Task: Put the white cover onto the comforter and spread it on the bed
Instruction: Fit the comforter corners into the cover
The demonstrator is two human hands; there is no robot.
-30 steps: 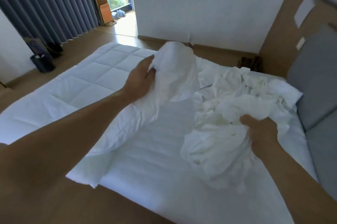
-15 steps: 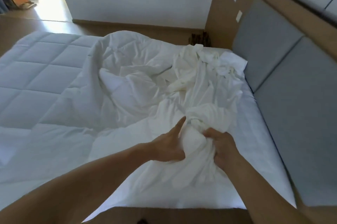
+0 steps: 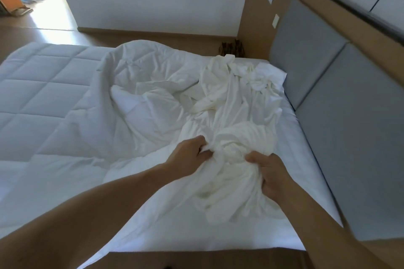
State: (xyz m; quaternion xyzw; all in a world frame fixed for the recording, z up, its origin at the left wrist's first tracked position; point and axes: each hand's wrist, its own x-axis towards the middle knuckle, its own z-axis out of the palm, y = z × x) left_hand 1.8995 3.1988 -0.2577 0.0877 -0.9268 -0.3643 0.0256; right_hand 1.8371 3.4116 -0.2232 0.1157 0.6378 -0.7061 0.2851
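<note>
two-handed hold on the white cover (image 3: 238,102): pinching a fold with the left grip (image 3: 189,156), curled in tight; squeezing the same bunch with the right grip (image 3: 270,175), curled round it. heaped and wrinkled on the bed (image 3: 306,181) near the grey headboard (image 3: 323,102), up against the puffy comforter (image 3: 43,98) lying flat to the left.

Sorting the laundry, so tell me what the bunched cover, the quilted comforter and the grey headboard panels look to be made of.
Cover: thin woven cloth, likely cotton, matte; it crumples into fine sharp creases. Comforter: soft matte fabric shell over puffy filling, shown by stitched squares; fibre unclear. Headboard panels: grey upholstery, fabric or faux leather; smooth, no weave discernible.
</note>
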